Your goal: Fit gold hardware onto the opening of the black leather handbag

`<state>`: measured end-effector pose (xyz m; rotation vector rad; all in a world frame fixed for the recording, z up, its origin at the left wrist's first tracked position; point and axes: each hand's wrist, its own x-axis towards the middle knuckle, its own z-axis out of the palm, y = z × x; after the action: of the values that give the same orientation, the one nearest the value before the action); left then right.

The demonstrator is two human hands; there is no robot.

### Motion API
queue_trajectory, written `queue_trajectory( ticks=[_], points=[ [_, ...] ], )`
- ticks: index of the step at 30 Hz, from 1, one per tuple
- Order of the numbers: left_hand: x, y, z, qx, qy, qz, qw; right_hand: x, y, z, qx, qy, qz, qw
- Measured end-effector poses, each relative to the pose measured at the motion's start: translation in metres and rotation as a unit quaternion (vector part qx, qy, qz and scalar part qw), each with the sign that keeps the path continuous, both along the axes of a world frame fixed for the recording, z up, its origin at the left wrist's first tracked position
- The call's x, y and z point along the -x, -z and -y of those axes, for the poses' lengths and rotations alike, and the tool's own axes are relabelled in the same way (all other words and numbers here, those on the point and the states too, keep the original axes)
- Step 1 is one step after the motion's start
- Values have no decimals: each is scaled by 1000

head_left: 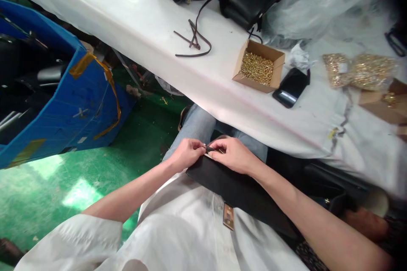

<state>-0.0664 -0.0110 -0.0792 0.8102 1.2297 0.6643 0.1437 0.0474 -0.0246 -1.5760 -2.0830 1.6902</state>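
The left hand (190, 151) and right hand (231, 154) are close together; both pinch the black leather piece (233, 183) at its edge; on the table (143, 29) stands a cardboard box (248, 80).

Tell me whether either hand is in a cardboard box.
No, the left hand and right hand are both at the edge of the black item.

The black leather-like piece (230, 186) is looking smooth and dully matt. The white table covering (127, 17) is showing a soft sheen, the little box (252, 83) is looking like plain matt cardboard, and its gold fittings (257, 67) are glinting like metal. Clear plastic (311, 8) is shining in crumples; the smooth green floor (98, 178) is gleaming.
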Motion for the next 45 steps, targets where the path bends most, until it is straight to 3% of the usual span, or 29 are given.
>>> queue_trajectory(
  ticks=[3, 5, 11, 14, 21, 25, 31, 37, 43, 45],
  points=[
    [-5, 2, 1, 30, -23, 26, 999, 0, 2, 2, -1, 21, 8, 1000],
    [-3, -5, -2, 53, -36, 38, 997, 2, 1, 3, 21, 47, 2, 999],
    [29, -58, -31, 35, 10, -17, 999, 21, -20, -3, 206, 146, -96, 963],
    [40, -70, -41, -11, 39, -71, 997, 28, -19, -3, 227, 172, -137, 949],
    [26, -37, -29, -60, 55, -83, 993, 11, 1, 4, 137, 123, -113, 976],
    [24, -27, -26, -53, 46, -75, 995, 9, 6, 0, 104, 104, -83, 986],
    [26, -24, -31, -39, 43, -70, 996, 19, 10, -7, 46, 82, -25, 995],
    [25, -25, -31, 38, 12, 18, 999, 19, 5, -10, 12, 55, -3, 998],
    [35, -28, -26, 4, 83, 52, 995, 19, 8, -4, 3, 43, 5, 999],
    [36, -30, -24, 9, 78, 36, 996, 23, 8, -2, -25, 33, 11, 999]
  ],
)
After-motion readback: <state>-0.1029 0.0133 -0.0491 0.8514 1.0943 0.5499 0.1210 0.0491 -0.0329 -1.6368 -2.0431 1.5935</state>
